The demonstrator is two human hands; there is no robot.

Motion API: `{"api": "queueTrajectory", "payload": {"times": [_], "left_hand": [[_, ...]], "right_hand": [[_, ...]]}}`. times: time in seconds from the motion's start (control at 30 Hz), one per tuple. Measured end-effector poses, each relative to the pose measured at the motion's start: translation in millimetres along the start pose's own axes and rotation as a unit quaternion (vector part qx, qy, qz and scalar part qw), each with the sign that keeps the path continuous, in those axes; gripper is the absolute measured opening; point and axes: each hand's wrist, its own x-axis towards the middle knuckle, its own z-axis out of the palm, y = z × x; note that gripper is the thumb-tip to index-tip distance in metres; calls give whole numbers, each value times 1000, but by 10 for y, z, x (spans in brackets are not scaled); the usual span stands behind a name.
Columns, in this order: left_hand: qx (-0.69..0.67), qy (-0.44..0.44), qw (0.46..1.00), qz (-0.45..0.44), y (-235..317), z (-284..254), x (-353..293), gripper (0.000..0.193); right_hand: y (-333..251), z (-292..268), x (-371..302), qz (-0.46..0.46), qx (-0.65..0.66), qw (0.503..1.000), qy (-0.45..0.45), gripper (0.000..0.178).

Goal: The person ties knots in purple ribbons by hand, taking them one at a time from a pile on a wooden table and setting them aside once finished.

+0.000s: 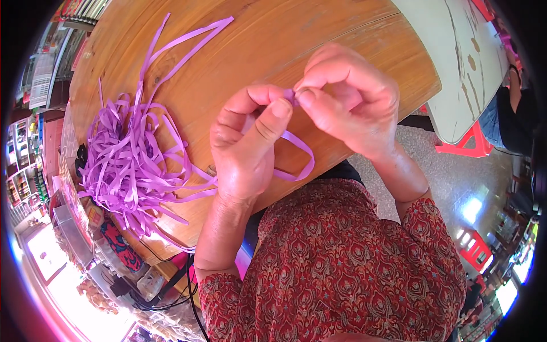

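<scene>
Both my hands are raised over the wooden table, their fingertips nearly meeting. My left hand [248,139] pinches a purple ribbon [302,151] between thumb and forefinger. My right hand [353,97] pinches the same ribbon right beside it, with a small purple bit showing between the two pinches. Below the fingers the ribbon hangs in a loop, and strands run from behind my left wrist toward the pile. To the left lies a big tangled heap of purple ribbons [128,159], with a few loose strands reaching toward the far edge.
The wooden table [273,45] has a curved right end. Beyond it stands a white marbled table [456,74], with a red stool [470,142] beneath. Dark cables [191,296] hang by the left near edge. A person in jeans [493,122] is at the far right.
</scene>
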Motion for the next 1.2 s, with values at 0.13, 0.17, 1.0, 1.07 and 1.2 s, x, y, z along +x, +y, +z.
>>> {"api": "queueTrajectory", "payload": {"times": [0.13, 0.17, 1.0, 1.07, 1.2], "left_hand": [[56, -18, 998, 13, 49, 44, -46, 14], [92, -14, 995, 26, 51, 50, -56, 14], [82, 39, 996, 21, 9, 70, -77, 10], [105, 40, 993, 23, 20, 67, -74, 10], [193, 47, 979, 43, 62, 100, -103, 8]], "right_hand": [[2, 2, -45, 93, 129, 987, 35, 14], [4, -8, -54, 96, 135, 986, 33, 13], [-57, -201, 50, -184, -319, 923, -107, 39], [-40, -236, 55, -202, -332, 915, -109, 38], [-91, -293, 90, -210, -327, 915, -108, 30]]}}
